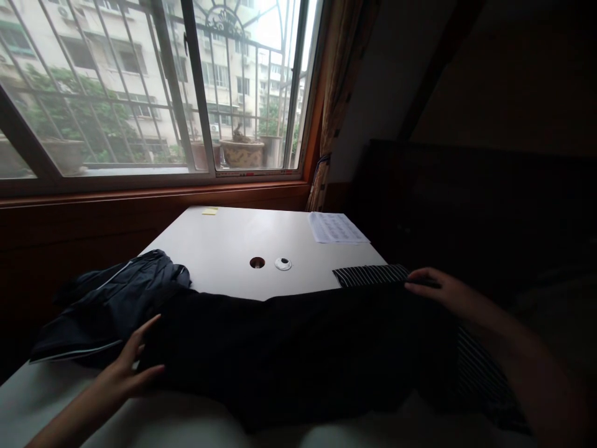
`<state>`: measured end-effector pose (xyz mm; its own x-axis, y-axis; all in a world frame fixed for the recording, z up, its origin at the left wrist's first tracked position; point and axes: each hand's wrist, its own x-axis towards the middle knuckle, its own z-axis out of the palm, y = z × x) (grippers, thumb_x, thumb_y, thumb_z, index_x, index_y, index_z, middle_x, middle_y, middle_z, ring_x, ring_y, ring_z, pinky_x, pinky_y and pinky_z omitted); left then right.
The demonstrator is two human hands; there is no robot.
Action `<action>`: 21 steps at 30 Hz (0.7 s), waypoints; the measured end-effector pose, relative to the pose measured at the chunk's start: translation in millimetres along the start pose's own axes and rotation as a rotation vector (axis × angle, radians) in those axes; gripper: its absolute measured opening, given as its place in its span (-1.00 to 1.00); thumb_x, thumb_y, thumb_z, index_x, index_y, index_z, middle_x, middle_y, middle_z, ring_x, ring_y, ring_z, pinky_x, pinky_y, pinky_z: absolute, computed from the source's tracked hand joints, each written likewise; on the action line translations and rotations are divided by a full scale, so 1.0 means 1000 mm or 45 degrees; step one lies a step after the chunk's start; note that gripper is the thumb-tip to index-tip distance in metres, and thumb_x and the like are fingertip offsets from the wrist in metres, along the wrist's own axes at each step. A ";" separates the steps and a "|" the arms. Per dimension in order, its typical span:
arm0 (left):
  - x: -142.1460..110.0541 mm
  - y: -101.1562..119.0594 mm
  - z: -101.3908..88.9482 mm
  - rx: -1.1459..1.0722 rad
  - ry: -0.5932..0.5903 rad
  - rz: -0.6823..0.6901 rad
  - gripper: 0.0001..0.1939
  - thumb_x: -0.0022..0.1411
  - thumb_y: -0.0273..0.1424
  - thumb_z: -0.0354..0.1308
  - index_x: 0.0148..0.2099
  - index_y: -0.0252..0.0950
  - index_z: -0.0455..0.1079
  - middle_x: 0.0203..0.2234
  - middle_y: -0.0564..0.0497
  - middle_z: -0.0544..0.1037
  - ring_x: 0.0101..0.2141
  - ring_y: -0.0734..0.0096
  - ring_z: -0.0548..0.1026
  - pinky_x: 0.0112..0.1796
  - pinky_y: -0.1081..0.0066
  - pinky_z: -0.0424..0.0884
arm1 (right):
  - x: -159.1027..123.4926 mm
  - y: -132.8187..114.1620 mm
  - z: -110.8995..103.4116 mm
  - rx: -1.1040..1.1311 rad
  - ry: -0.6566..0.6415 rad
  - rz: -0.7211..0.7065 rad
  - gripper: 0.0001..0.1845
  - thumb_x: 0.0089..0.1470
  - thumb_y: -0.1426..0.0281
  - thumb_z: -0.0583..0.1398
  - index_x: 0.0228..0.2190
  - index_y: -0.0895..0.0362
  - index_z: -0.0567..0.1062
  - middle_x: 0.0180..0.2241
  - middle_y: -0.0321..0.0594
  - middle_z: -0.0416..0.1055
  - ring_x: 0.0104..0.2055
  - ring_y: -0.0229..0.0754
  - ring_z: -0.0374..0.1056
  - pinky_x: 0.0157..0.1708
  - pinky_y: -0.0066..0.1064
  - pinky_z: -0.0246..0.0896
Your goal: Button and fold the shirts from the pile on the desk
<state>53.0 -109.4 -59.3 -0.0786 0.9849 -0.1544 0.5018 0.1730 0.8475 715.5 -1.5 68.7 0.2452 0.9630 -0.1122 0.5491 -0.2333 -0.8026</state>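
A long black garment (298, 348) lies spread across the front of the white table; its exact kind is hard to make out in the dim light. At its left end my left hand (133, 367) touches the cloth, thumb and forefinger stretched apart, the other fingers partly hidden. My right hand (436, 285) pinches the garment's far edge at the right. Under that end shows a black cloth with thin white stripes (373, 275). A dark navy garment with white piping (125, 286) lies crumpled beyond my left hand.
The white table (233, 242) reaches toward a barred window (252, 93). On it are a printed sheet (336, 228), a yellow sticky note (209, 211), a round cable hole (257, 263) and its white cap (283, 264). A patterned curtain (333, 106) hangs beside the window.
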 end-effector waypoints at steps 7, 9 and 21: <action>-0.045 -0.030 0.027 0.199 -0.210 -0.053 -0.04 0.15 0.12 0.11 0.47 0.16 -0.26 -0.40 0.05 0.58 -0.63 0.14 0.55 -0.63 0.23 0.52 | 0.073 -0.016 -0.015 -0.044 -0.010 0.053 -0.57 -0.08 0.20 0.39 -0.15 0.03 0.50 -0.21 -0.02 0.59 -0.19 0.13 0.53 -0.34 -0.19 0.48; -0.035 -0.024 0.017 0.363 -0.065 0.012 -0.18 0.24 0.13 0.01 0.45 0.05 -0.07 -0.49 0.08 0.53 -0.65 0.24 0.52 -0.57 0.30 0.52 | 0.088 -0.012 -0.007 -0.037 -0.034 0.058 -0.56 -0.10 0.21 0.40 -0.15 0.04 0.50 -0.22 -0.04 0.59 -0.20 0.11 0.53 -0.33 -0.20 0.49; 0.092 0.017 0.008 0.886 -0.104 0.641 -0.44 0.31 0.09 0.05 0.19 -0.10 0.45 -0.03 -0.10 0.58 -0.05 0.13 0.55 -0.01 0.26 0.47 | 0.091 0.048 0.025 0.162 -0.380 0.041 -0.15 0.06 -0.04 0.31 0.28 -0.10 0.18 0.09 -0.07 0.47 0.09 0.07 0.46 -0.01 -0.23 0.47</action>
<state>61.6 -16.4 -63.3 0.3435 0.9341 0.0974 0.8760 -0.3560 0.3252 743.8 78.6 5.2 0.0053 0.9570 -0.2902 0.4362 -0.2633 -0.8604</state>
